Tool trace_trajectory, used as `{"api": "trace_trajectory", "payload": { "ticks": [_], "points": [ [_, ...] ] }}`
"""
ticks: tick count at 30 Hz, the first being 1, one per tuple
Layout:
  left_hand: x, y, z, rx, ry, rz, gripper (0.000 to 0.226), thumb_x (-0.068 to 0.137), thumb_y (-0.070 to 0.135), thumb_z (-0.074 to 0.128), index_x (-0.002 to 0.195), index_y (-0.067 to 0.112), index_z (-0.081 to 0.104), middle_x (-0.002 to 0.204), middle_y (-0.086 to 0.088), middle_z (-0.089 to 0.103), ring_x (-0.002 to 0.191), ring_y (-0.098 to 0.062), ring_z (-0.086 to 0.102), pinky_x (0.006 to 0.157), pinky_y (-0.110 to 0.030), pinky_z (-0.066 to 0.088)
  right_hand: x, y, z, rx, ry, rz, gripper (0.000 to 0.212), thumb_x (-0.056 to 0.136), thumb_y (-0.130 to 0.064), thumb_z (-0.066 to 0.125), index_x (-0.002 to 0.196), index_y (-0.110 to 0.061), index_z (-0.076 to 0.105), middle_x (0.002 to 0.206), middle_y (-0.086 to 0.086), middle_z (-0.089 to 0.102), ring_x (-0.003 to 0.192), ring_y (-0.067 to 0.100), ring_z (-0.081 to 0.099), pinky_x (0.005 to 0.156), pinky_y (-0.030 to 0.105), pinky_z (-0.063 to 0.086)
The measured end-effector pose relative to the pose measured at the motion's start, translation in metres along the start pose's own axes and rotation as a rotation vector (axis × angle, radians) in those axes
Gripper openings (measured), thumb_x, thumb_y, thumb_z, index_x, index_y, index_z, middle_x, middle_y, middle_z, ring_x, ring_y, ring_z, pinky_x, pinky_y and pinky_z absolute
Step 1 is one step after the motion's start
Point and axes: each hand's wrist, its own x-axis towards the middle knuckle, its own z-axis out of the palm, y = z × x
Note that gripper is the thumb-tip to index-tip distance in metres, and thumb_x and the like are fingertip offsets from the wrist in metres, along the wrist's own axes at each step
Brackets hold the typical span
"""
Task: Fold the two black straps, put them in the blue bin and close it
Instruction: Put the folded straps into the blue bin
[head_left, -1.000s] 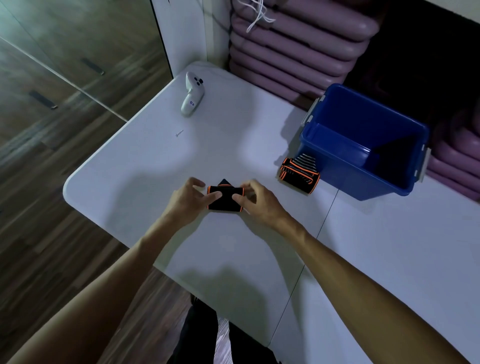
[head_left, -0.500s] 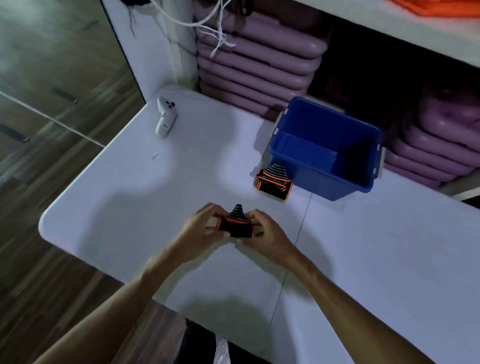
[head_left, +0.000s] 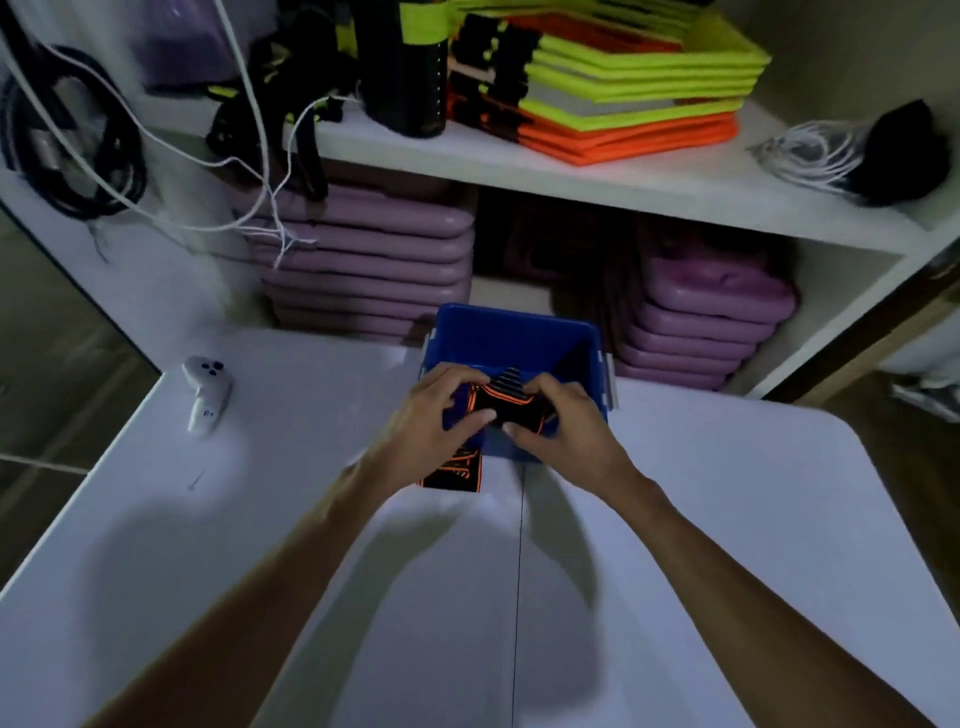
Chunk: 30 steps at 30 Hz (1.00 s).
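Note:
A folded black strap (head_left: 506, 401) with orange edging is held between my left hand (head_left: 441, 415) and my right hand (head_left: 561, 423), raised over the near rim of the open blue bin (head_left: 514, 332). Both hands pinch it from opposite sides. A second folded black strap (head_left: 454, 470) with orange edging lies on the white table (head_left: 727, 519), against the bin's near wall and partly hidden under my left hand. The bin's inside is mostly hidden by my hands. No lid is visible.
A white controller (head_left: 205, 392) lies at the table's far left. Behind the bin, stacked purple mats (head_left: 363, 260) fill the lower shelf. The upper shelf holds neon and orange folded items (head_left: 623, 93), cables (head_left: 810, 150) and dark gear.
Both hands have lifted the folded strap off the table and carried it forward to the bin's rim. The view has tilted up, showing the shelves.

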Motion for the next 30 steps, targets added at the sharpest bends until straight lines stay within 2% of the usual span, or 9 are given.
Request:
{"api": "trace_trajectory", "payload": {
  "ticks": [2, 5, 8, 11, 14, 17, 22, 26, 30],
  "points": [
    [0.020, -0.012, 0.000, 0.110, 0.103, 0.005, 0.039, 0.092, 0.035, 0.056, 0.126, 0.016, 0.054, 0.130, -0.002, 0.055, 0.118, -0.016, 0.052, 0.101, -0.026, 0.042, 0.017, 0.004, -0.003, -0.043, 0.022, 0.020, 0.036, 0.083, -0.025, 0.074, 0.112, -0.017, 0.055, 0.105, -0.003, 0.058, 0.097, 0.012, 0.045, 0.073, 0.006, 0.036],
    [0.055, -0.041, -0.001, 0.252, 0.135, -0.141, 0.050, 0.098, 0.033, 0.046, 0.140, 0.006, 0.043, 0.147, -0.018, 0.041, 0.137, -0.032, 0.038, 0.114, -0.041, 0.031, 0.047, 0.016, 0.001, -0.083, 0.037, 0.042, 0.033, 0.081, -0.021, 0.075, 0.107, -0.013, 0.057, 0.098, -0.003, 0.062, 0.086, 0.009, 0.050, 0.075, 0.010, 0.041],
    [0.071, -0.065, 0.008, 0.315, 0.021, -0.219, 0.058, 0.101, 0.029, 0.037, 0.147, -0.003, 0.024, 0.156, -0.024, 0.021, 0.146, -0.035, 0.020, 0.120, -0.035, 0.014, 0.084, 0.032, 0.021, -0.144, -0.006, 0.065, 0.032, 0.076, -0.029, 0.074, 0.099, -0.024, 0.051, 0.096, -0.002, 0.067, 0.087, 0.019, 0.059, 0.084, 0.037, 0.050],
    [0.067, -0.084, 0.018, 0.306, -0.035, -0.258, 0.059, 0.096, 0.003, 0.040, 0.150, 0.001, 0.015, 0.159, -0.019, 0.010, 0.138, -0.038, 0.037, 0.113, -0.039, 0.033, 0.117, 0.048, 0.045, -0.229, -0.087, 0.067, 0.036, 0.074, -0.032, 0.071, 0.097, -0.031, 0.044, 0.100, 0.000, 0.064, 0.091, 0.027, 0.057, 0.085, 0.044, 0.049],
    [0.066, -0.091, 0.020, 0.273, -0.028, -0.302, 0.066, 0.092, -0.005, 0.041, 0.152, 0.008, 0.014, 0.160, -0.013, 0.010, 0.127, -0.036, 0.050, 0.099, -0.042, 0.047, 0.141, 0.058, 0.063, -0.336, -0.148, 0.070, 0.045, 0.077, -0.025, 0.074, 0.115, -0.019, 0.052, 0.121, 0.010, 0.053, 0.106, 0.034, 0.050, 0.097, 0.043, 0.041],
    [0.067, -0.090, 0.021, 0.253, -0.026, -0.279, 0.068, 0.091, -0.006, 0.041, 0.152, 0.012, 0.015, 0.160, -0.010, 0.011, 0.127, -0.036, 0.050, 0.097, -0.045, 0.048, 0.152, 0.066, 0.075, -0.371, -0.195, 0.081, 0.059, 0.079, -0.019, 0.074, 0.131, -0.013, 0.046, 0.133, 0.014, 0.038, 0.114, 0.036, 0.045, 0.103, 0.044, 0.039],
    [0.068, -0.084, 0.024, 0.269, 0.023, -0.308, 0.068, 0.090, -0.007, 0.040, 0.152, 0.012, 0.019, 0.160, -0.010, 0.016, 0.123, -0.038, 0.053, 0.093, -0.048, 0.049, 0.154, 0.070, 0.078, -0.451, -0.261, 0.082, 0.061, 0.084, -0.020, 0.069, 0.136, -0.016, 0.037, 0.132, 0.012, 0.050, 0.117, 0.032, 0.045, 0.100, 0.043, 0.039],
    [0.066, -0.078, 0.025, 0.235, 0.074, -0.306, 0.063, 0.092, -0.005, 0.037, 0.151, 0.013, 0.023, 0.159, -0.008, 0.020, 0.130, -0.033, 0.048, 0.098, -0.046, 0.047, 0.152, 0.064, 0.074, -0.554, -0.241, 0.138, 0.069, 0.082, -0.032, 0.072, 0.136, -0.020, 0.031, 0.131, 0.008, 0.052, 0.119, 0.032, 0.046, 0.088, 0.046, 0.046],
    [0.064, -0.077, 0.026, 0.231, 0.101, -0.295, 0.062, 0.093, -0.004, 0.037, 0.151, 0.014, 0.022, 0.158, -0.008, 0.021, 0.137, -0.031, 0.041, 0.108, -0.042, 0.041, 0.151, 0.055, 0.074, -0.575, -0.184, 0.175, 0.080, 0.076, -0.041, 0.077, 0.136, -0.021, 0.028, 0.128, 0.010, 0.055, 0.116, 0.033, 0.049, 0.087, 0.047, 0.048]
  ]
}}
